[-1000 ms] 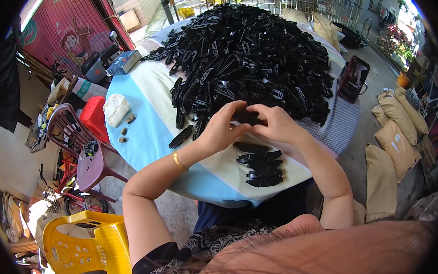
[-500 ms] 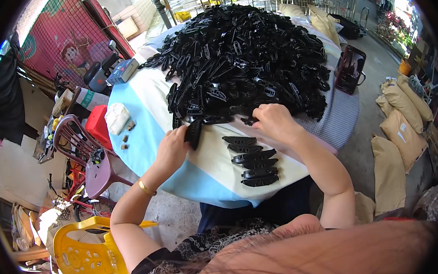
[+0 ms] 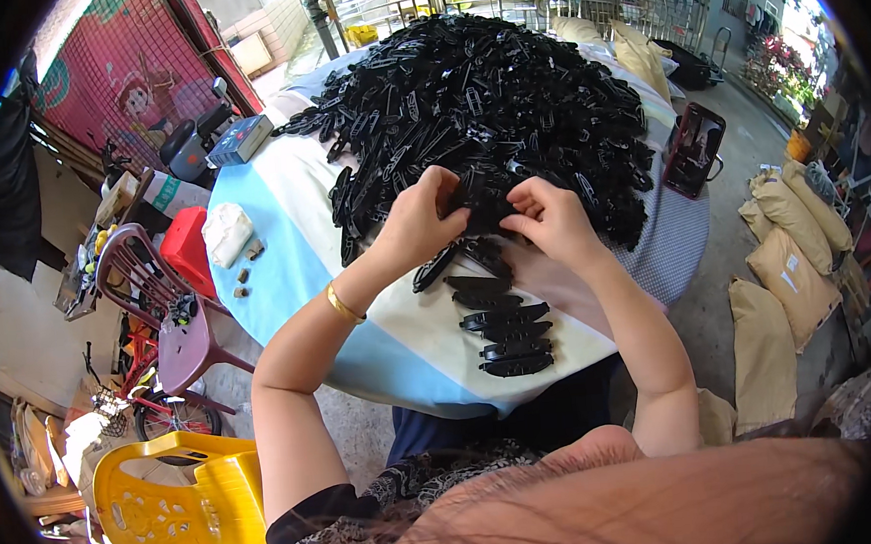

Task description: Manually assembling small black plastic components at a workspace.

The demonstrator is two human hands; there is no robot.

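1. The left hand (image 3: 414, 221) and right hand (image 3: 550, 220) meet at the centre of the frame, at the near edge of a big heap (image 3: 485, 99) of black plastic clips that fills the upper middle.
2. Both hands work one black clip (image 3: 478, 198) between them. The left fingers curl and pinch its left end; the right fingers (image 3: 522, 189) bend and press on its right end. How the thumbs sit underneath cannot be told.
3. The clip is held just above the table (image 3: 286, 271), touching or just over the heap's near fringe.
4. Just below the hands, a row (image 3: 504, 330) of finished-looking clips lies flat, stacked one below the other toward the lower centre.
5. Judged from this, the step in hand is fitting or snapping the clip's parts together, a piece not yet laid down.
6. The next move would call for even pressure from both ends, then a free hand to set the piece beside the row without disturbing it.
7. At the left sit a white cloth bundle (image 3: 226, 233) and a red stool (image 3: 187, 249).
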